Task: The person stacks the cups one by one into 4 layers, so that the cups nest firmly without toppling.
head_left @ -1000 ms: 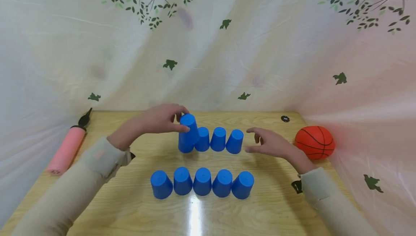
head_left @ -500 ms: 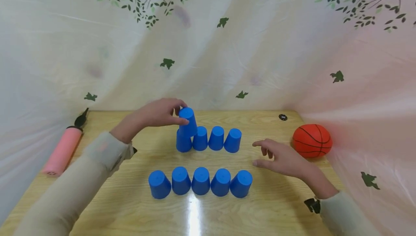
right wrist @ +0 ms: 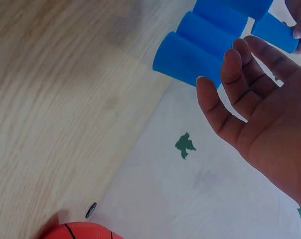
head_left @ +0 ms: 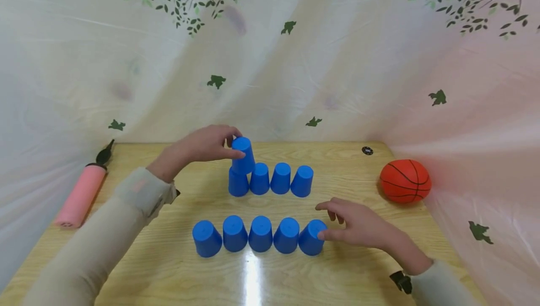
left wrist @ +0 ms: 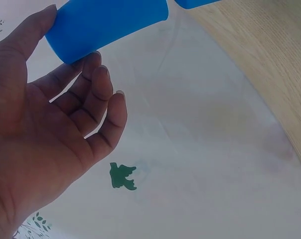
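My left hand [head_left: 207, 144] pinches an upside-down blue plastic cup [head_left: 245, 163] between thumb and fingers. This cup overlaps the tops of the two leftmost cups in the back row, including the end cup [head_left: 238, 185]. In the left wrist view, the thumb lies on one side of the held cup [left wrist: 108, 27] and fingertips on the other. My right hand [head_left: 358, 225], fingers loosely bent, is at the right end of the front row. Its thumb overlaps the rightmost front cup [head_left: 311, 241]. The right wrist view has the hand's fingers [right wrist: 232, 72] apart, with nothing gripped between them.
Several upside-down cups form the front row, including a middle cup [head_left: 260, 236]. A red toy basketball [head_left: 405, 182] and a small black disc [head_left: 367, 151] are on the right. A pink hand pump [head_left: 82, 196] lies left. A pale printed curtain [head_left: 261, 85] hangs behind the table.
The left hand has raised its cup from in front of the back row's left end to the tops there. My right hand has moved from beside the back row toward the front row's right end.
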